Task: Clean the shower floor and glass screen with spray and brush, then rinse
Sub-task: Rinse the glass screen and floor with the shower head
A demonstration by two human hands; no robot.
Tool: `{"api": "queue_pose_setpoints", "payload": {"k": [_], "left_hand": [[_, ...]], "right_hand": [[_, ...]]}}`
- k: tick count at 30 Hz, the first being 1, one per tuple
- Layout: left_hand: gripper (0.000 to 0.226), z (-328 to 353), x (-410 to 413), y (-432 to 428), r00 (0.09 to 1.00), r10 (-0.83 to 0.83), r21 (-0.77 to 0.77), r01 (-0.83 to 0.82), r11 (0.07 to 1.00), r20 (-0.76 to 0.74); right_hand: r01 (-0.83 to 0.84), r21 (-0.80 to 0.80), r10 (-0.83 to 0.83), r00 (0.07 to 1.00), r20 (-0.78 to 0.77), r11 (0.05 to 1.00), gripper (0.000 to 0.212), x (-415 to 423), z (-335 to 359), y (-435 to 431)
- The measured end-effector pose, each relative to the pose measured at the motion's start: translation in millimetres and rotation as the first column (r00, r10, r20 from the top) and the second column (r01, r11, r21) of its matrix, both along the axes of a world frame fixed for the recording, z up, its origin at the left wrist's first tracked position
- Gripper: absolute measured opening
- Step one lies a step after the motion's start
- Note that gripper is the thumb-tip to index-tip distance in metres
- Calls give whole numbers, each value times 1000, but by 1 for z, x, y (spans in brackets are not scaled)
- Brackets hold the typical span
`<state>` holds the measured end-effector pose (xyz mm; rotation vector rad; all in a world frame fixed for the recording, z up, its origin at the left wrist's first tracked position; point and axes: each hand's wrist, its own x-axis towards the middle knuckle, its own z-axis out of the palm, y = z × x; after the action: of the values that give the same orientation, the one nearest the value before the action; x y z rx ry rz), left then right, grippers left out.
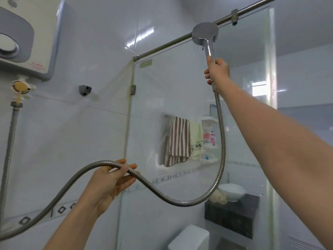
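Your right hand was closed around the round chrome shower head at one o'clock, facing the clear glass screen. Your left hand, at seven o'clock, loosely cupped the ribbed steel hose; that slack loop could have kinked or yanked the head off aim.

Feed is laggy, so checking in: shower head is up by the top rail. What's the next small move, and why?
Probably sweep the shower head sideways along the glass screen top. The right hand grips its handle high near the rail; the left hand holds up hose slack, so there seems room to move.

bright, even light | glare streaks on wall tiles | edges bowed, slightly soft
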<state>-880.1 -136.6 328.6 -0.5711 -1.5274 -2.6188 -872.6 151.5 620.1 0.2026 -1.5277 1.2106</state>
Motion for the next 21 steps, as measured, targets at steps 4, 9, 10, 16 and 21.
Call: {"api": "queue_pose_setpoints", "payload": {"k": [4, 9, 10, 16, 21], "left_hand": [[13, -9, 25, 20, 999, -36, 13, 35, 999, 24], [16, -7, 49, 38, 998, -50, 5, 50, 999, 26], [18, -5, 52, 41, 998, -48, -6, 49, 999, 27], [23, 6, 69, 61, 999, -34, -21, 34, 999, 32], [13, 16, 86, 82, 999, -38, -59, 40, 997, 30]], "right_hand": [[7, 16, -7, 1000, 29, 1000, 25, 35, -7, 17], [-18, 47, 16, 998, 56, 999, 26, 67, -11, 40], [-15, 57, 11, 998, 64, 998, 26, 72, -13, 44], [40, 109, -49, 995, 82, 993, 26, 98, -16, 71], [56, 141, -67, 995, 71, 988, 26, 120, -17, 89]]}}
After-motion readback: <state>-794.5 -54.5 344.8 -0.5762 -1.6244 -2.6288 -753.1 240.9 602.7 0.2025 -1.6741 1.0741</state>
